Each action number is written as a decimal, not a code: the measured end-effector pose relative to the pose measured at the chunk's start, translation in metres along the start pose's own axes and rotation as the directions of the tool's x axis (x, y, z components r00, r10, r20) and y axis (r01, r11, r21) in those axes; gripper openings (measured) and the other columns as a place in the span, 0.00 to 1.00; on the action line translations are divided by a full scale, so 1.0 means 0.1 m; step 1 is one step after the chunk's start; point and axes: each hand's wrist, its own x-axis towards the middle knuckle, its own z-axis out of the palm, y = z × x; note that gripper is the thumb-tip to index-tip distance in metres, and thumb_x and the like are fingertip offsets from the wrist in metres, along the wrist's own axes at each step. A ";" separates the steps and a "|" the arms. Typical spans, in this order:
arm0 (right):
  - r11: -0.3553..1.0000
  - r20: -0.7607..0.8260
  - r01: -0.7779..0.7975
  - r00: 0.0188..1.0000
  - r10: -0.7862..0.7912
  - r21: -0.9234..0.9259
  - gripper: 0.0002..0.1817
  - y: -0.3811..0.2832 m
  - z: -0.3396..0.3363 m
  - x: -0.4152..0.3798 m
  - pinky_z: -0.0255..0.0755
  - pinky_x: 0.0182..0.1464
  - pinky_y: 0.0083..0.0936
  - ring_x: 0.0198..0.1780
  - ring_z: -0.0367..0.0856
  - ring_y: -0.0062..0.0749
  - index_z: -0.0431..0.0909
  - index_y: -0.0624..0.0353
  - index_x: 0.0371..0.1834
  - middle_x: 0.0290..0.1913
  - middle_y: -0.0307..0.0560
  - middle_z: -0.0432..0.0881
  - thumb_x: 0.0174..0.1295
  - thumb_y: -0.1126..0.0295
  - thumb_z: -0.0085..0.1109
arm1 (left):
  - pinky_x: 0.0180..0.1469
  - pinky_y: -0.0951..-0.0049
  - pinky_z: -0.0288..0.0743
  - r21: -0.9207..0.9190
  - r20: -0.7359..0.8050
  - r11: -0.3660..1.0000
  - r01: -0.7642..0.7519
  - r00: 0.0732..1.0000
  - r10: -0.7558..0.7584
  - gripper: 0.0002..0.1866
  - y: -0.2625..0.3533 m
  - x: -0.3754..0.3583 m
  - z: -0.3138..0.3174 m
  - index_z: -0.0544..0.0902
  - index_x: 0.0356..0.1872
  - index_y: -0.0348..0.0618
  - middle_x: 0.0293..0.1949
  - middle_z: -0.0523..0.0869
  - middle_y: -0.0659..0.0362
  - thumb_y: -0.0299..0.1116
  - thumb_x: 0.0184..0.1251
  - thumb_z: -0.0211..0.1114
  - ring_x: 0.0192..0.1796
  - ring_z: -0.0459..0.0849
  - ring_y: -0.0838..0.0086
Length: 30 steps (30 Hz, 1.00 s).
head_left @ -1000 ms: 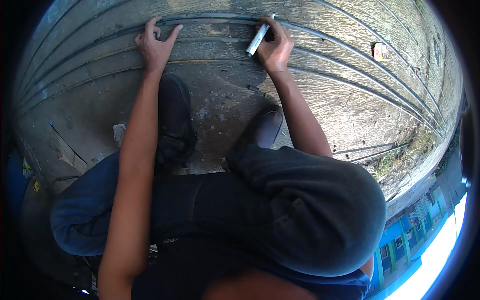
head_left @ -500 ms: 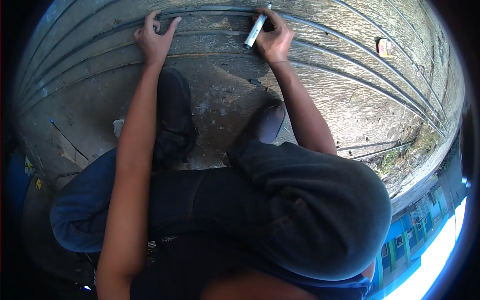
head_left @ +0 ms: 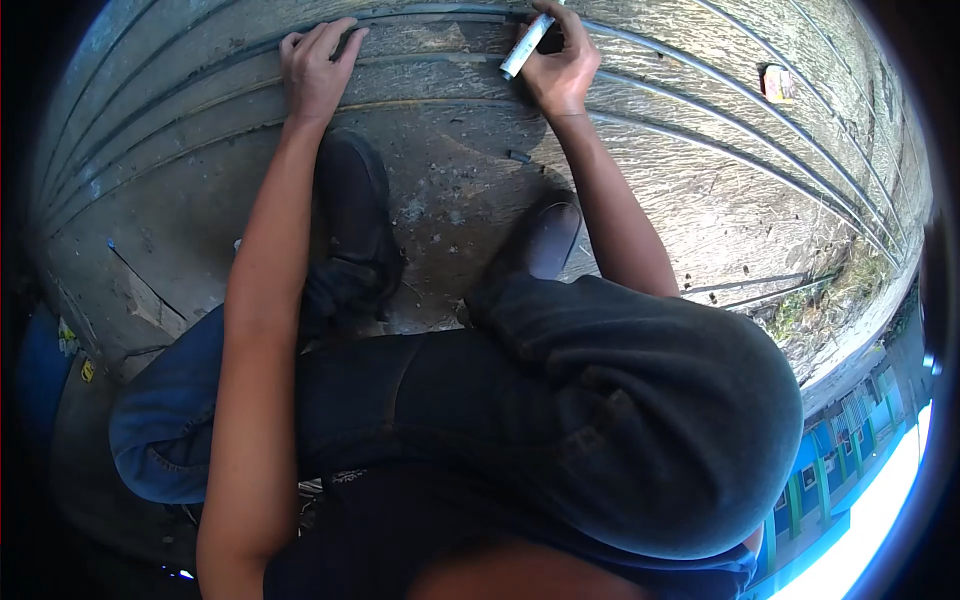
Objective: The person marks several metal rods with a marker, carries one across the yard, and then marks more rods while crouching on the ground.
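Observation:
Several long, thin metal rods (head_left: pixel 690 78) lie side by side across the ground, curved by the wide lens. At the upper left, my left hand (head_left: pixel 318 72) is closed over one of the far rods, fingers bent across it and thumb close by. My right hand (head_left: pixel 566 75), farther right over the same rods, grips a white marker-like tube (head_left: pixel 528 45). The tube slants, its upper end near the top edge of the view and its lower end toward me. Fingers partly hide its upper end, so whether that tip touches a rod cannot be made out.
My two dark shoes (head_left: pixel 353 190) rest on the rough ground just behind the rods. A small dark piece (head_left: pixel 519 157) lies between shoes and rods. To the right are a red and yellow wrapper (head_left: pixel 776 84) and some grass (head_left: pixel 800 305). Loose scraps lie at left.
My left hand has shifted slightly right, its thumb now nearer the fingers. My right hand has moved a little up and right with the tube. The view has shifted slightly.

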 end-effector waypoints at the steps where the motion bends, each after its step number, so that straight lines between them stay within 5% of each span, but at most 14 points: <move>1: 0.998 -0.015 0.051 0.999 -0.051 -0.034 0.19 0.03 0.01 0.00 0.81 0.49 0.36 0.45 0.89 0.48 0.85 0.59 0.49 0.43 0.56 0.88 0.50 0.77 0.70 | 0.52 0.62 0.69 -0.002 0.003 1.000 -0.005 1.000 0.005 0.08 0.00 0.05 -0.03 0.90 0.42 0.49 0.30 0.86 0.64 0.38 0.67 0.76 0.35 0.84 0.68; 4: 0.986 -0.053 0.141 0.988 -0.146 -0.085 0.17 0.03 0.03 0.00 0.80 0.47 0.37 0.42 0.88 0.47 0.86 0.58 0.48 0.39 0.54 0.87 0.52 0.76 0.69 | 0.52 0.61 0.72 0.088 0.070 0.985 -0.148 0.987 0.142 0.08 -0.04 0.13 -0.10 0.90 0.42 0.47 0.32 0.88 0.62 0.36 0.65 0.76 0.37 0.86 0.66; 6: 0.995 0.066 -0.069 0.995 0.074 -0.078 0.16 -0.02 0.00 -0.02 0.79 0.41 0.36 0.35 0.85 0.43 0.86 0.56 0.47 0.34 0.52 0.84 0.53 0.76 0.69 | 0.51 0.63 0.77 0.042 0.046 0.967 -0.250 0.968 0.248 0.08 -0.06 0.17 -0.09 0.90 0.41 0.46 0.31 0.87 0.61 0.34 0.65 0.76 0.36 0.86 0.65; 9: 0.995 0.119 -0.094 0.989 0.092 0.017 0.16 -0.09 -0.02 0.00 0.76 0.36 0.35 0.30 0.82 0.40 0.86 0.54 0.47 0.30 0.50 0.81 0.54 0.75 0.69 | 0.50 0.63 0.80 0.086 0.064 0.952 -0.294 0.955 0.289 0.08 -0.07 0.17 -0.10 0.89 0.41 0.44 0.32 0.87 0.61 0.33 0.65 0.76 0.36 0.87 0.64; 30: 1.000 0.084 -0.010 0.996 0.011 -0.016 0.15 -0.12 -0.03 0.02 0.77 0.36 0.38 0.32 0.83 0.49 0.86 0.55 0.46 0.32 0.55 0.82 0.53 0.76 0.70 | 0.49 0.65 0.80 0.064 0.077 0.911 -0.407 0.913 0.402 0.08 -0.12 0.25 -0.06 0.87 0.41 0.45 0.30 0.86 0.61 0.32 0.65 0.75 0.31 0.85 0.66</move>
